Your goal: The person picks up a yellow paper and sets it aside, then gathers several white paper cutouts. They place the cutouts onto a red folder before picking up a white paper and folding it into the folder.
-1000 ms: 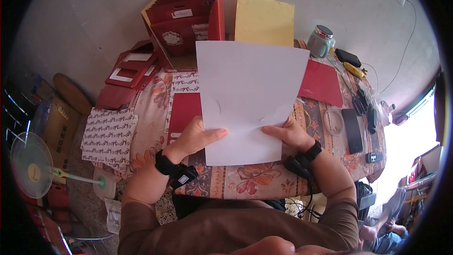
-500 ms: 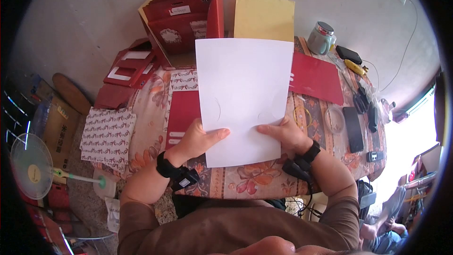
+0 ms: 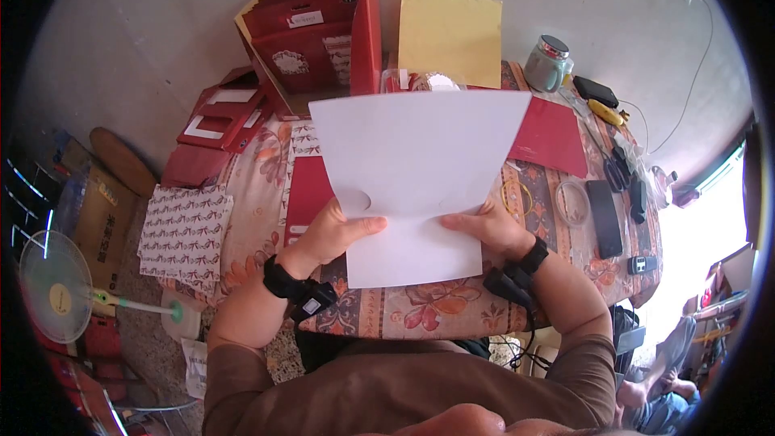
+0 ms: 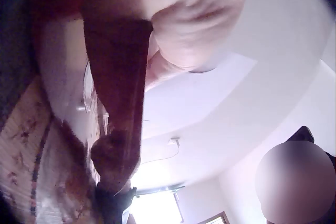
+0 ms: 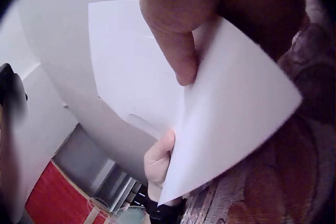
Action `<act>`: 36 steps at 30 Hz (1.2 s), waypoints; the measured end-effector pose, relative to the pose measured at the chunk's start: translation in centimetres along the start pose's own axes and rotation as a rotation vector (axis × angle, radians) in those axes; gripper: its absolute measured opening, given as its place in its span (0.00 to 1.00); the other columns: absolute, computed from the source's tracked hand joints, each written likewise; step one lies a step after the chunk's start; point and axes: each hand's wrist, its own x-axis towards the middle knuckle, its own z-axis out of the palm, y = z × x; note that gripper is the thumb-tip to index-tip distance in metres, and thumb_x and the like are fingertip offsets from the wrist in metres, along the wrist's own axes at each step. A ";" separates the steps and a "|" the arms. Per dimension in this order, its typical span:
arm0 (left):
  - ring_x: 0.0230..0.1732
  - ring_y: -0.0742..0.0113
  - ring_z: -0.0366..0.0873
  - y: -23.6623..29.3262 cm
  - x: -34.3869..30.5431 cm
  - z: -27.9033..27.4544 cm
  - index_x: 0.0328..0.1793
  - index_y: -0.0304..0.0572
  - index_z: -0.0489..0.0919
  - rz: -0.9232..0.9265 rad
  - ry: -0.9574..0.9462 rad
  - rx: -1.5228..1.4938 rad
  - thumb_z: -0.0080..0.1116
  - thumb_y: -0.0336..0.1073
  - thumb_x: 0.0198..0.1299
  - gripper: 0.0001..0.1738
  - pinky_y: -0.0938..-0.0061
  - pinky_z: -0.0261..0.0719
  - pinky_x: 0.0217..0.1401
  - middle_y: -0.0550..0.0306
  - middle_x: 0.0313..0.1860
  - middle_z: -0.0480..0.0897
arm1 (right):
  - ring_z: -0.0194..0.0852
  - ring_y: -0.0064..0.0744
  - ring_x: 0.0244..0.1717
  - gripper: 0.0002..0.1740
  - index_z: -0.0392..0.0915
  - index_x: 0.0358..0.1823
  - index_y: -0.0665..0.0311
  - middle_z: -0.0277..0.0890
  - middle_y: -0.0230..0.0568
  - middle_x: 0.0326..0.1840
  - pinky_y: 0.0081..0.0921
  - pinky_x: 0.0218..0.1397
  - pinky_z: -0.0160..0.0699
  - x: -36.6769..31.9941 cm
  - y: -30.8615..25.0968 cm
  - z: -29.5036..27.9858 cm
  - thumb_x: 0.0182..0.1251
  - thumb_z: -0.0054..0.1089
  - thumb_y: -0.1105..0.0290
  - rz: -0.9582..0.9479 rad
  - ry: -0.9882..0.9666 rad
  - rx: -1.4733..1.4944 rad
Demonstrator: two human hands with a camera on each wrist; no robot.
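Observation:
Both hands hold a large white sheet [image 3: 420, 153] above the patterned tablecloth in the head view. The left hand [image 3: 343, 230] pinches its left edge, thumb on the upper face, fingers hidden behind. At the opposite edge the right hand [image 3: 494, 230] pinches it the same way. The sheet bends across the line between the thumbs, with a small curved cut near each hand. In the right wrist view the white sheet [image 5: 231, 103] is folded back under the right thumb, with the left hand [image 5: 158, 161] beyond. The left hand [image 4: 194, 19] fills the top of the left wrist view.
A red expanding file box [image 3: 323, 40] and a yellow sheet [image 3: 449, 32] stand by the wall. Patterned sheets [image 3: 184, 230] lie at left. On the right are a red folder [image 3: 549, 139], a mug [image 3: 547, 64], a banana [image 3: 605, 111] and a black case [image 3: 604, 218].
The sheet's far part has tipped and bends more sharply at the thumbs, its top edge lower in the head view. A clear packet behind it has come into sight. Both hands keep their hold.

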 end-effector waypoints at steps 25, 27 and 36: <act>0.50 0.73 0.79 1.2 0.1 -0.4 0.54 0.37 0.81 0.085 -0.140 0.141 0.61 0.29 0.56 0.17 0.76 0.75 0.57 0.55 0.51 0.83 | 0.78 0.28 0.51 0.20 0.72 0.59 0.70 0.77 0.45 0.55 0.28 0.58 0.78 -0.5 -0.5 -1.3 0.68 0.54 0.72 0.180 -0.208 0.348; 0.50 0.73 0.79 1.1 0.1 -0.5 0.54 0.37 0.81 0.099 -0.154 0.190 0.61 0.29 0.57 0.17 0.76 0.75 0.57 0.55 0.51 0.83 | 0.78 0.27 0.51 0.19 0.74 0.58 0.70 0.77 0.44 0.54 0.27 0.57 0.77 -0.2 0.2 -1.7 0.67 0.55 0.71 0.082 -0.250 0.261; 0.51 0.73 0.79 1.3 0.1 -0.4 0.56 0.38 0.79 0.025 -0.213 -0.009 0.63 0.31 0.57 0.19 0.76 0.74 0.58 0.56 0.51 0.83 | 0.77 0.27 0.52 0.21 0.76 0.55 0.71 0.78 0.44 0.53 0.26 0.59 0.75 -0.8 -0.9 -1.2 0.64 0.60 0.65 0.027 -0.313 0.281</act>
